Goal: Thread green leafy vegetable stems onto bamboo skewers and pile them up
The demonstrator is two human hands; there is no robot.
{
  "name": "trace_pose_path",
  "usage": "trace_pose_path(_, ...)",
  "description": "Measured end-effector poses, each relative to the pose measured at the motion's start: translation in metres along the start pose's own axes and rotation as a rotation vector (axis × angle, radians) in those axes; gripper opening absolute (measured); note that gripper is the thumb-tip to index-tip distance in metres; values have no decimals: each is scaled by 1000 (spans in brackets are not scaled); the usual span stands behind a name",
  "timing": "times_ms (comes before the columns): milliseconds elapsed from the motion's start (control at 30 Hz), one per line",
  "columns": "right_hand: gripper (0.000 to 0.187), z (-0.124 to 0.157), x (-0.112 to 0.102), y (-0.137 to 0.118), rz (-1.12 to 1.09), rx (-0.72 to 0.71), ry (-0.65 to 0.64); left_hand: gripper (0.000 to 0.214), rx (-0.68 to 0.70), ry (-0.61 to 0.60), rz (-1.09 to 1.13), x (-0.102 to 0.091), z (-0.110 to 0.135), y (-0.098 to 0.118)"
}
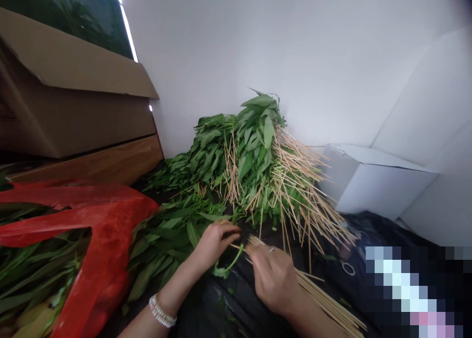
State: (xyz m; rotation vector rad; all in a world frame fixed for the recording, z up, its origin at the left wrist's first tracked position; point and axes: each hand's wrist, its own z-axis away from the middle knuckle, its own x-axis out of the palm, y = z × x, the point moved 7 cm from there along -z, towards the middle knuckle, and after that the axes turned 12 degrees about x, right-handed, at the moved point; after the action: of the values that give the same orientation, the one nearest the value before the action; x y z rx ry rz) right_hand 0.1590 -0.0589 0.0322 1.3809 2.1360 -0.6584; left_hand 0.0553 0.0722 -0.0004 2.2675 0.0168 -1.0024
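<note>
My right hand point(275, 279), with a ring on one finger, is closed around a bundle of thin wooden skewers point(328, 298). Their tips poke out past its fingers, and their long ends trail to the lower right. Beside its fingertips, a curved green stem point(236, 261) with a small leaf hangs over the black sheet; one skewer tip seems to touch it. My left hand point(217, 239), wearing a white beaded bracelet, has its fingers curled toward the thumb near loose green leaves point(169, 234). What those fingers hold, if anything, is too small to make out.
Leaf bunches on skewers point(258, 136) are heaped against the white wall. A red plastic bag point(106, 230) with leaves lies at left, below a cardboard box point(84, 107). A white box point(383, 180) stands at right. Black plastic sheeting point(206, 303) covers the work surface.
</note>
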Motion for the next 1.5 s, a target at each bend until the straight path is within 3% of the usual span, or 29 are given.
trace_pose_path(67, 32, 0, 2, -3, 9, -19, -31, 19, 78, -94, -171, 9, 2, 3)
trace_pose_path(167, 31, -2, 4, -4, 14, -19, -63, 19, 95, -138, -332, 14, 4, -1)
trace_pose_path(367, 31, -5, 2, -2, 53, 9, -66, 14, 50, -84, -288, 8, 2, -3)
trace_pose_path(467, 30, -6, 3, -1, 53, 24, -71, 9, 61, 49, -165, -6, -3, 6)
trace_pose_path(700, 29, -4, 8, 5, 33, 76, -90, 16, 37, 547, 9, -61, 1, 17)
trace_pose_path(833, 29, -3, 10, 6, 25, 85, -103, 25, -68, 694, 43, -73, 11, 10)
trace_pose_path(900, 30, -2, 11, 6, 19, 88, -111, 31, -128, 678, 75, -70, 11, 3)
trace_pose_path(1067, 31, -2, 13, 10, 17, 132, -134, 45, -286, 342, 408, -31, 0, -17)
trace_pose_path(1167, 31, -3, 11, 13, 27, 195, -102, 44, -312, 232, 535, -13, -1, -15)
trace_pose_path(1267, 32, -2, 9, 17, 43, 227, -65, 41, -303, 202, 644, -7, 0, -8)
trace_pose_path(1500, 35, 7, 18, 26, 114, 214, -31, 44, -421, 284, 742, -13, 8, -13)
